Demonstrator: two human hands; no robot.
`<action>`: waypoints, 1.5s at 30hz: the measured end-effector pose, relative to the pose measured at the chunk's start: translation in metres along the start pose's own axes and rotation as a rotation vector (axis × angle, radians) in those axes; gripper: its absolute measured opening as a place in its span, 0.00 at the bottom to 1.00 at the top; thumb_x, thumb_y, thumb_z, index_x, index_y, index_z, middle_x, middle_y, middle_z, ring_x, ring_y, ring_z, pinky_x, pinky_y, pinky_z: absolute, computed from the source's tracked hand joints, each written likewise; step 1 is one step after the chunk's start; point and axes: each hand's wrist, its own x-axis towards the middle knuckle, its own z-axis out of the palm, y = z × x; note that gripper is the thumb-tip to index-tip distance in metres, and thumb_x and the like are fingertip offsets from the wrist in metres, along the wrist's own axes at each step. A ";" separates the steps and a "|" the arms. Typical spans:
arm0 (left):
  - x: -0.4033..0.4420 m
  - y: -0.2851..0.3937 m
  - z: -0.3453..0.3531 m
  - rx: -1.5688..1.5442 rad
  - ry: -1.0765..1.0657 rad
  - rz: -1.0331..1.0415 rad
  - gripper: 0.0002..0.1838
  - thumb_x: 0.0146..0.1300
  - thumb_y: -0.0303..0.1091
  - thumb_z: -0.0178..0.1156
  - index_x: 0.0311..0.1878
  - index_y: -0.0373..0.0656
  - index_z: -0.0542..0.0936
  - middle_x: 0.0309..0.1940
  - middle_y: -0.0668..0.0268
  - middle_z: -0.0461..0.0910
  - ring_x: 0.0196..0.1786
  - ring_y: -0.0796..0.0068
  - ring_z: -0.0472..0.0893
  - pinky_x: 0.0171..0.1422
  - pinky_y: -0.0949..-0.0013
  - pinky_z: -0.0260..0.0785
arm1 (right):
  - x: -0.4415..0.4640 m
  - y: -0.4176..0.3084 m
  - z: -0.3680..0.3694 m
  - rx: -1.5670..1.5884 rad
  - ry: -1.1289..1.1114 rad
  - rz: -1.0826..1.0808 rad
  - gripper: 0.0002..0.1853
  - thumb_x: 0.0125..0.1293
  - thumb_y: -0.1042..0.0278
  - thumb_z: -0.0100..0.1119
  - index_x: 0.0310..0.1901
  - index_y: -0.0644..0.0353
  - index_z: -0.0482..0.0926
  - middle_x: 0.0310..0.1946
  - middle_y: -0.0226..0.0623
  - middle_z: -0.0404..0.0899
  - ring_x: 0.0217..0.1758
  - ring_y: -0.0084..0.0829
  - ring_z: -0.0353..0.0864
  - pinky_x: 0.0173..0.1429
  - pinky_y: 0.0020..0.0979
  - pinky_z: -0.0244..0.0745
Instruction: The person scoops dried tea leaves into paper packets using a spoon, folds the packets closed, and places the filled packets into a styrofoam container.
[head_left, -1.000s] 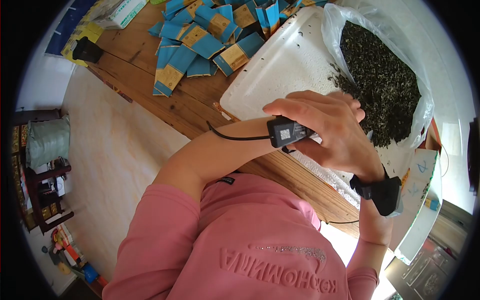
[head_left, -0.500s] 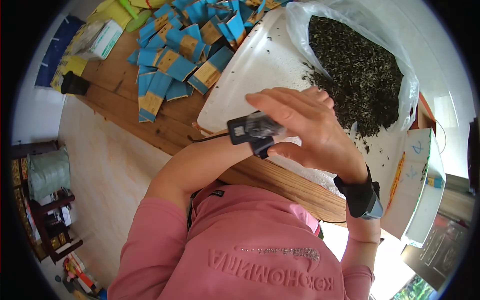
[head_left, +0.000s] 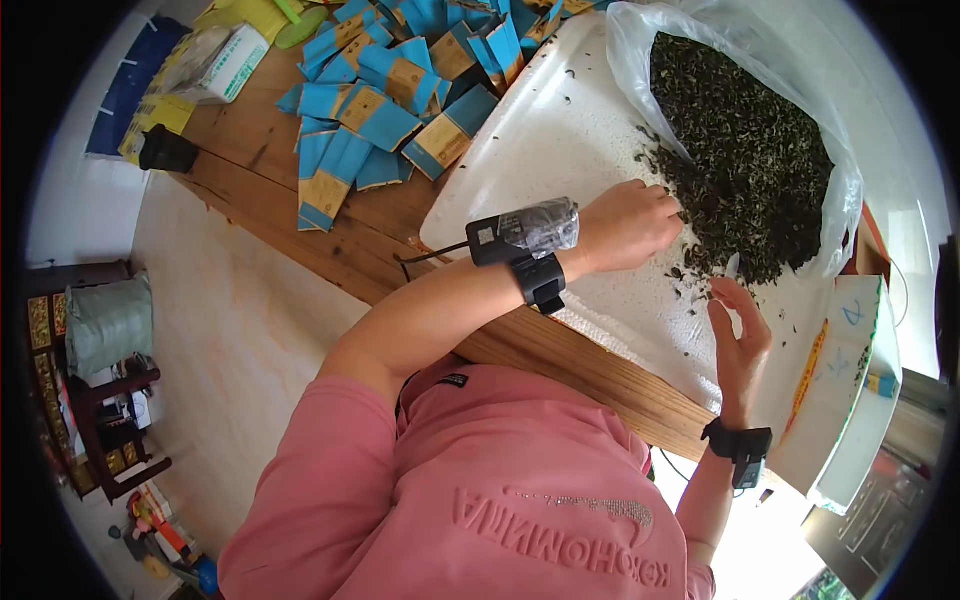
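My left hand (head_left: 630, 226) is over the white foam tray (head_left: 500, 185), beside the edge of a heap of dark dried leaves like loose tea (head_left: 745, 150). Its fingers are curled closed, and whatever they may hold is hidden. My right hand (head_left: 742, 345) is lower right, near the heap's front edge. The thumb and fingers curve with a gap between them, and nothing shows in it. A small pale tip (head_left: 733, 265) sticks up from the leaves just beyond the right fingers. The heap lies in an open clear plastic bag (head_left: 630, 75) on the tray.
Several blue and brown paper packets (head_left: 380, 115) are piled on the wooden table (head_left: 250, 150). Farther left are a white box (head_left: 225, 65) and a black cup (head_left: 168, 150). A white foam box (head_left: 835, 380) stands at right. Both wrists wear strapped black devices.
My right hand has moved down and right, away from in front of the left hand, which now shows. The whole view has shifted slightly to the left.
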 end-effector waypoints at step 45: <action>0.031 0.084 -0.010 -0.379 -0.071 0.122 0.15 0.54 0.22 0.69 0.46 0.37 0.81 0.46 0.57 0.81 0.52 0.53 0.80 0.55 0.57 0.75 | 0.013 0.036 -0.004 0.306 0.250 0.215 0.09 0.64 0.70 0.63 0.42 0.65 0.84 0.33 0.35 0.85 0.34 0.26 0.81 0.43 0.29 0.76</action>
